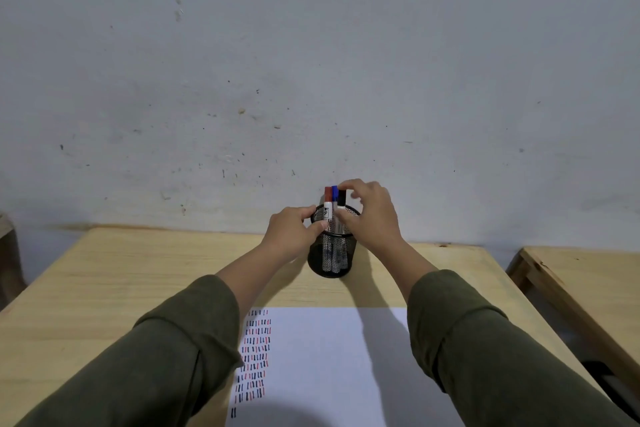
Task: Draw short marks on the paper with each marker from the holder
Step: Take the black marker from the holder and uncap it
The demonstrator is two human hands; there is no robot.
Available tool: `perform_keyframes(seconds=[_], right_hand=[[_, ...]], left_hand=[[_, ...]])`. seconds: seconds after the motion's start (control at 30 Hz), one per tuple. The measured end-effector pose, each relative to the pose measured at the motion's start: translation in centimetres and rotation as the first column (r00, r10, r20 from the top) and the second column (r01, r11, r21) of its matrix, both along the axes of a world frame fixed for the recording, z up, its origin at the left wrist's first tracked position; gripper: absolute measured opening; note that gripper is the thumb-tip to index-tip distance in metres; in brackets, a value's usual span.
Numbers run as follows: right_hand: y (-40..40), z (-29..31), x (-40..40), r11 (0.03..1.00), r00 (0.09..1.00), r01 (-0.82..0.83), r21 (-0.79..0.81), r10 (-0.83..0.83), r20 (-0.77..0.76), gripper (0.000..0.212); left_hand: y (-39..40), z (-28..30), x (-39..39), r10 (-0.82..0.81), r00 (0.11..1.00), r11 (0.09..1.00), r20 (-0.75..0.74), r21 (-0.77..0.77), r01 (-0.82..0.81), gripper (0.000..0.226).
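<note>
A black mesh holder (330,262) stands at the far side of the wooden table (138,274). Three markers stand upright in it: red-capped (328,196), blue-capped (334,193) and black-capped (342,197). My left hand (294,230) grips the holder's rim on its left side. My right hand (372,215) reaches over the holder from the right, with thumb and fingers pinching the black-capped marker near its cap. A white paper (329,367) lies near me, with rows of short red, blue and black marks (254,357) along its left edge.
A stained grey wall (311,62) rises directly behind the holder. A second wooden table (585,274) stands to the right across a narrow gap. My green sleeves cover the paper's left and right edges.
</note>
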State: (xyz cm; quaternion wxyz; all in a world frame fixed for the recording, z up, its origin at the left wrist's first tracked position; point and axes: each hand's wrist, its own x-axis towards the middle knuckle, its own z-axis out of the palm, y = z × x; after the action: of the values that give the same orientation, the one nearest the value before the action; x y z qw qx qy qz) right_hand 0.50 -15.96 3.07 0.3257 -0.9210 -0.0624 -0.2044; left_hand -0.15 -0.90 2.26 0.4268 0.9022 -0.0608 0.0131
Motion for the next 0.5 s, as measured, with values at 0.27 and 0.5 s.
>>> perform_keyframes(seconds=[0.27,0.5], right_hand=[[0.8,1.4,-1.2,0.938,0.999,-0.015,0.346,0.031,-0.041,0.048],[1.3,7.5,-3.1,0.854,0.989,-0.109,0.508,0.041,0.143,0.053]], left_hand=[[0.0,0.6,-0.4,0.072,0.997,0.994,0.008,-0.084,-0.071,0.048],[0.4,5.6,-1.9,0.163,0.954,0.931,0.25,-0.358,-0.065,0.03]])
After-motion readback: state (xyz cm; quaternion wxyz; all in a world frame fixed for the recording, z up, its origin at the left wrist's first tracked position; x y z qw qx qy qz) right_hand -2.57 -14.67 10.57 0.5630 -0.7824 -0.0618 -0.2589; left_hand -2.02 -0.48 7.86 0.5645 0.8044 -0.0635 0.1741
